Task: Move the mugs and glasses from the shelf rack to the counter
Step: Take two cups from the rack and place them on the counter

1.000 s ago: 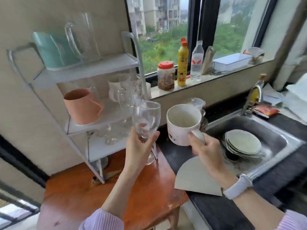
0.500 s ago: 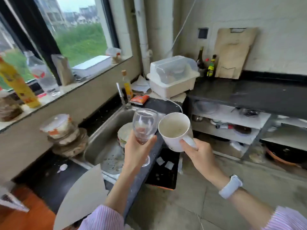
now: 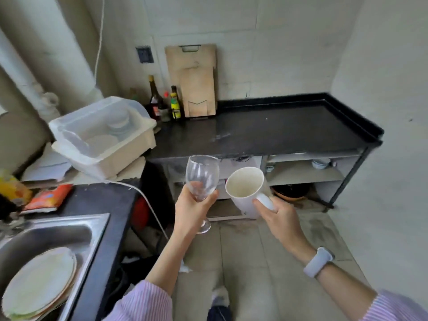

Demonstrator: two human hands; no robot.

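holding a clear wine glass (image 3: 202, 176) upright by the lower bowl in the left hand (image 3: 190, 212), fingers wrapped around it, foot showing just below the palm. gripping a white mug (image 3: 246, 189) by its handle in the right hand (image 3: 281, 216), mouth tilting toward the camera, empty inside. carrying both in the air just beside each other, in front of the black worktop (image 3: 278, 130) and below its front edge. leaning against the wall at the worktop's back left corner: cutting boards (image 3: 193, 82), with bottles (image 3: 165, 103) beside them.
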